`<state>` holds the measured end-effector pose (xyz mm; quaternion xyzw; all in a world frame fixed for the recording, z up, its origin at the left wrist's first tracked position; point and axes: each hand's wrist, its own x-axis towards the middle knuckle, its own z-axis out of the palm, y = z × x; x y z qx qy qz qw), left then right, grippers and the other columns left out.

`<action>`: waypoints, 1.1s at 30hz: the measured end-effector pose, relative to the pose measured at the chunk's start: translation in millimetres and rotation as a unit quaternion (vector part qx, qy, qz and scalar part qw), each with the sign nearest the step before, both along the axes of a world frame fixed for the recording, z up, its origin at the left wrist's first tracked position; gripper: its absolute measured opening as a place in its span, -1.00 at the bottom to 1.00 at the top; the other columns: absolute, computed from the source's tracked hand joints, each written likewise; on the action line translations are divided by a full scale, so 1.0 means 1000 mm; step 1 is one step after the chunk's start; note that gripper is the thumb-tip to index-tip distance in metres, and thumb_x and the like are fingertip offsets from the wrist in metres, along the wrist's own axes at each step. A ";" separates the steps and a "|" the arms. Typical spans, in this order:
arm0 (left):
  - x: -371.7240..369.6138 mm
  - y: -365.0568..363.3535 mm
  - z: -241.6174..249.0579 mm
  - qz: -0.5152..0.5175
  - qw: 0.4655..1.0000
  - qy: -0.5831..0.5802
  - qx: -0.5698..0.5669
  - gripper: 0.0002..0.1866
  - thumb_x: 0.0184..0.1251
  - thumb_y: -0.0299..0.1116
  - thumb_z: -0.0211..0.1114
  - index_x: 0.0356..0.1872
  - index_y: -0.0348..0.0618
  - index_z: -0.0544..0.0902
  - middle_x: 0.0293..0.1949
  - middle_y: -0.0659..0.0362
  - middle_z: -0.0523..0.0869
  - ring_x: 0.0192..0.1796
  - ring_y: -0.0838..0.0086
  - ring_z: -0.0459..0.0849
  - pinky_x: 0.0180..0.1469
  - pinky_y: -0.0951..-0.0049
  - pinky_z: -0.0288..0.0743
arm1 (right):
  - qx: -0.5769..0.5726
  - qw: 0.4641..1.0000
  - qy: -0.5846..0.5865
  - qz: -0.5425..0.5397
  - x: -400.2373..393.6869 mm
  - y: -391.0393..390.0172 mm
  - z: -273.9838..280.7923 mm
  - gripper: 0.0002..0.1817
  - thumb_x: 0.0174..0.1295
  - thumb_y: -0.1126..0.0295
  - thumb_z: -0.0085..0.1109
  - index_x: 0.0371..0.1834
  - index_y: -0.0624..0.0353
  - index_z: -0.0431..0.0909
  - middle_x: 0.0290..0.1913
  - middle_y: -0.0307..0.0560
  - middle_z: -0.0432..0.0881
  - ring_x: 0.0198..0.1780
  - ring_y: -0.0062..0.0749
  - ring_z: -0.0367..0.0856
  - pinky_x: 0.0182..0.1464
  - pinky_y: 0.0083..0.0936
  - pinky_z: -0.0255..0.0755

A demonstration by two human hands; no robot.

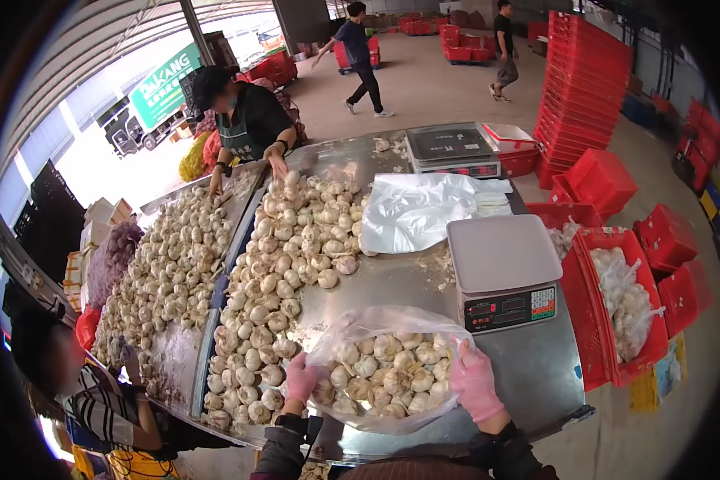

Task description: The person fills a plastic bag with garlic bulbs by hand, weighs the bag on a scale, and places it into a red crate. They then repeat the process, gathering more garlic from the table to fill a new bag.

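Note:
A clear plastic bag point(352, 324) lies spread at the front of the metal table, its mouth wide and many garlic bulbs point(396, 376) inside. My left hand point(301, 378), in a pink glove, grips the bag's left edge. On the opposite side my right hand point(474, 382), also gloved in pink, is closed on the rim. Left of the bag a large heap of loose garlic point(256, 320) covers the table. Just beyond my right hand stands a digital scale point(500, 256) with a bare pan.
Flat plastic bags point(424, 210) lie mid-table near a second scale point(452, 146). Red crates point(608, 240) with bagged garlic stand right, below a tall crate stack point(576, 88). Two co-workers, one across point(248, 120) and one left point(104, 392), reach toward a sloped garlic tray point(180, 360). Two people walk behind.

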<state>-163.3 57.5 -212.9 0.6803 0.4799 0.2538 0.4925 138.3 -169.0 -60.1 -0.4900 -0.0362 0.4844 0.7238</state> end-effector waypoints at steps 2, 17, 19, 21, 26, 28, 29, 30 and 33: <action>0.003 -0.005 0.010 0.153 0.984 -0.058 -0.069 -0.62 0.17 -0.68 0.03 0.04 -0.30 0.53 -0.39 0.26 0.63 -0.48 0.57 0.55 -0.40 0.56 0.46 | 0.002 1.000 -0.006 0.013 -0.009 0.017 0.006 -0.58 0.39 0.05 0.04 0.12 0.13 0.50 -0.68 -0.50 0.20 -0.73 -0.76 0.13 -0.68 -0.73 -0.02; 0.159 -0.101 0.293 -0.117 0.969 -0.218 -0.020 -0.69 0.39 -0.32 0.09 0.01 -0.34 0.55 -0.21 0.22 0.66 -0.33 0.62 0.59 -0.33 0.65 0.45 | -0.097 0.987 -0.129 -0.024 0.020 -0.008 0.029 -0.70 0.39 0.21 0.06 -0.05 0.17 0.65 -0.64 -0.57 0.19 -0.62 -0.88 0.06 -0.60 -0.71 -0.07; 0.154 -0.109 0.289 -0.104 0.960 -0.259 -0.026 -0.70 0.39 -0.33 0.11 0.00 -0.34 0.55 -0.23 0.23 0.65 -0.35 0.63 0.58 -0.36 0.65 0.43 | -0.132 0.950 -0.271 -0.079 0.009 -0.016 -0.013 -0.76 0.36 0.28 0.11 -0.18 0.21 0.68 -0.58 -0.57 0.29 -0.51 -0.83 0.13 -0.51 -0.68 0.02; 0.140 -0.094 0.287 -0.097 0.969 -0.229 -0.017 -0.70 0.38 -0.32 0.16 0.00 -0.31 0.56 -0.32 0.26 0.62 -0.39 0.65 0.55 -0.42 0.67 0.39 | -0.139 0.958 -0.238 -0.080 0.009 -0.024 -0.033 -0.76 0.36 0.28 0.11 -0.20 0.23 0.67 -0.57 -0.56 0.29 -0.50 -0.81 0.15 -0.50 -0.67 0.05; 0.095 -0.039 0.243 0.113 0.983 -0.115 -0.088 -0.76 0.39 -0.39 0.08 -0.03 -0.24 0.58 -0.43 0.33 0.59 -0.48 0.70 0.50 -0.47 0.71 0.36 | -0.175 0.941 -0.268 -0.111 0.035 -0.037 -0.059 -0.61 0.41 0.12 -0.01 -0.02 0.19 0.65 -0.56 -0.51 0.36 -0.53 -0.79 0.16 -0.51 -0.71 0.04; 0.068 -0.017 0.223 0.053 0.993 -0.094 -0.036 -0.73 0.30 -0.48 0.09 0.00 -0.24 0.56 -0.23 0.21 0.63 -0.19 0.55 0.60 -0.14 0.56 0.51 | -0.202 0.942 -0.253 -0.085 0.045 -0.043 -0.053 -0.59 0.41 0.07 -0.02 -0.07 0.18 0.65 -0.57 -0.49 0.35 -0.55 -0.77 0.15 -0.52 -0.70 0.03; 0.078 -0.021 0.222 0.046 0.973 0.064 0.216 -0.70 0.23 -0.53 0.13 0.00 -0.23 0.56 -0.15 0.17 0.62 -0.08 0.47 0.58 -0.04 0.48 0.49 | -0.184 0.957 -0.207 -0.086 0.049 -0.043 -0.046 -0.62 0.41 0.14 0.01 -0.07 0.24 0.64 -0.53 -0.50 0.39 -0.49 -0.79 0.20 -0.47 -0.70 0.10; 0.095 -0.032 0.221 0.030 0.868 0.217 0.446 -0.67 0.16 -0.58 0.17 0.00 -0.21 0.56 -0.06 0.12 0.61 0.03 0.39 0.57 0.06 0.41 0.47 | -0.169 0.969 -0.160 -0.088 0.051 -0.044 -0.043 -0.65 0.41 0.20 0.04 -0.06 0.29 0.63 -0.48 -0.51 0.43 -0.43 -0.80 0.26 -0.41 -0.69 0.17; 0.175 -0.111 0.206 -0.221 0.887 0.104 0.391 -0.60 -0.01 -0.48 0.31 -0.05 -0.17 0.55 -0.03 0.03 0.59 0.10 0.11 0.49 0.19 0.16 0.35 | -0.112 0.983 -0.126 -0.078 0.046 -0.034 -0.040 -0.64 0.42 0.21 0.02 -0.03 0.29 0.63 -0.40 -0.47 0.52 -0.37 -0.81 0.34 -0.34 -0.73 0.26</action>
